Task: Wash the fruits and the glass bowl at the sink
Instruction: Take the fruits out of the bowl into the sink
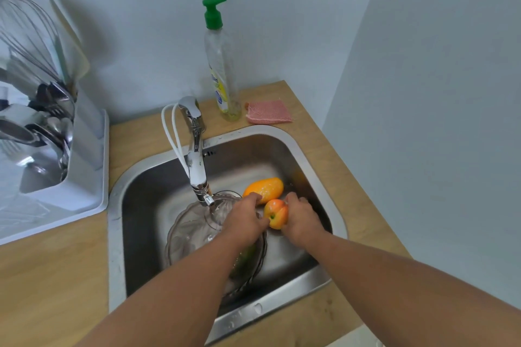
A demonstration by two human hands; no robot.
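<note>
A clear glass bowl (191, 231) sits in the steel sink (315, 155) under the running faucet (197, 169). Something green (244, 260) lies in the bowl, mostly hidden by my left forearm. An orange mango (267, 187) rests on the sink floor behind my hands. My right hand (303, 218) grips a red-yellow apple (276, 214) just right of the bowl. My left hand (245, 220) hovers over the bowl's right rim with its fingers curled, and its thumb touches the apple.
A dish soap bottle with a green pump (222, 65) and a pink mesh scrubber (269, 112) stand on the wooden counter (42, 276) behind the sink. A white drying rack (84, 172) with utensils and a whisk sits at the left. A wall closes the right side.
</note>
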